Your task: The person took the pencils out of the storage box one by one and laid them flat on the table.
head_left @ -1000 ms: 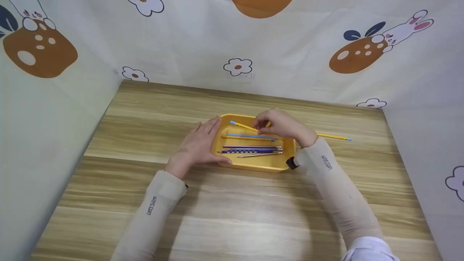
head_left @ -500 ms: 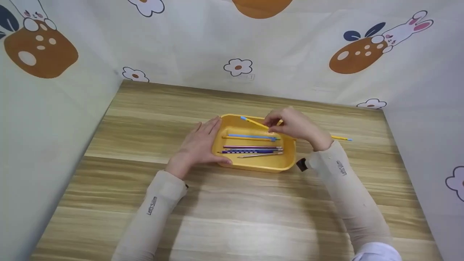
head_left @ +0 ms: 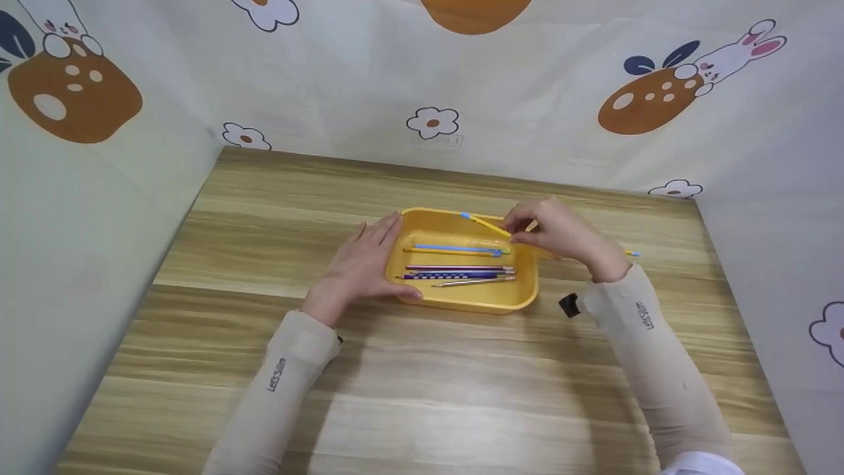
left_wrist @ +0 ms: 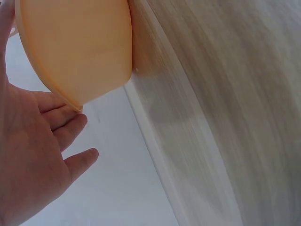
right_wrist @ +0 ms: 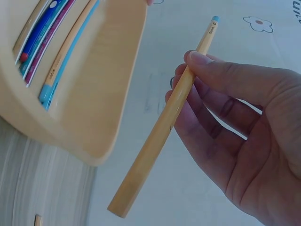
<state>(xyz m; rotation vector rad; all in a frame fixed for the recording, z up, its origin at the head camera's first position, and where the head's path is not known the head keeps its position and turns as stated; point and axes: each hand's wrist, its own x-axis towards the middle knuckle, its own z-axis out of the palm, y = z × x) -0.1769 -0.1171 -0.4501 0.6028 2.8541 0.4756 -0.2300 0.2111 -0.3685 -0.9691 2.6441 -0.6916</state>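
Right hand (head_left: 557,227), fingers pinching a yellow pencil (right_wrist: 157,132), now sits farther right, so the pencil appears unplaced. Left hand (head_left: 359,266), fingers spread, touches the tray (head_left: 475,307).

Tabletop booth (head_left: 448,369) — rabbit-printed walls (head_left: 527,99)

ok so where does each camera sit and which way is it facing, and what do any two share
Head: worn on the head, facing forward and down at the yellow tray on the table; left hand, right hand and both sleeves show.
Left wrist: on that wrist, facing the tray's outer wall and the table; the left hand shows.
Right wrist: on that wrist, facing a yellow pencil and the tray's inside; the right hand shows, pinching that pencil.
Shared: head and right wrist both show the pinched pencil and the pencils lying in the tray.
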